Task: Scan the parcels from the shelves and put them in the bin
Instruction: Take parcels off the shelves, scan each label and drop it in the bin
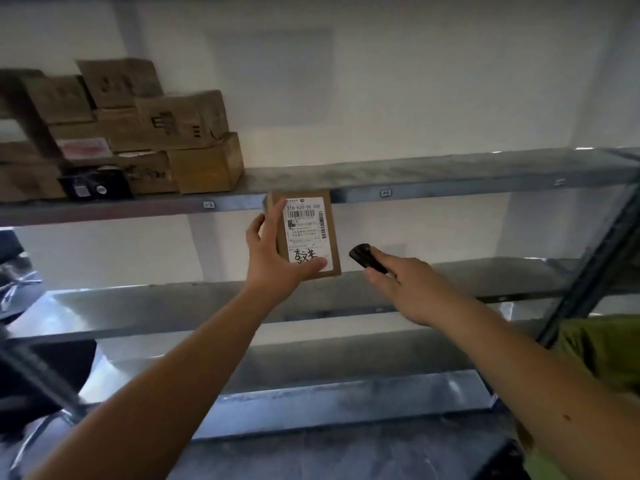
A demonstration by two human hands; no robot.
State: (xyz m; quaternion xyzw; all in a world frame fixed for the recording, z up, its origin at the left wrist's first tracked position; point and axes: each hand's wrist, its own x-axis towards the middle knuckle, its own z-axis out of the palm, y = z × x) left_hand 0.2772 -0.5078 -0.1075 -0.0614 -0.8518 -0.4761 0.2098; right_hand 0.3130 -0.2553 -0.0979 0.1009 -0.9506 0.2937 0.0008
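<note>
Both hands full: left (273, 258) grips parcel (311, 216), right (412, 289) holds scanner (365, 258) just beside.

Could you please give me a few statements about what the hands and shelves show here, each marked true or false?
1. The left hand holds a small parcel upright with its label facing the camera. True.
2. The right hand is empty. False: it holds a black scanner aimed towards the parcel.
3. A stack of cardboard boxes sits at the left end of the upper shelf. True.
4. The scanner touches the parcel. False: a gap separates them.
</note>
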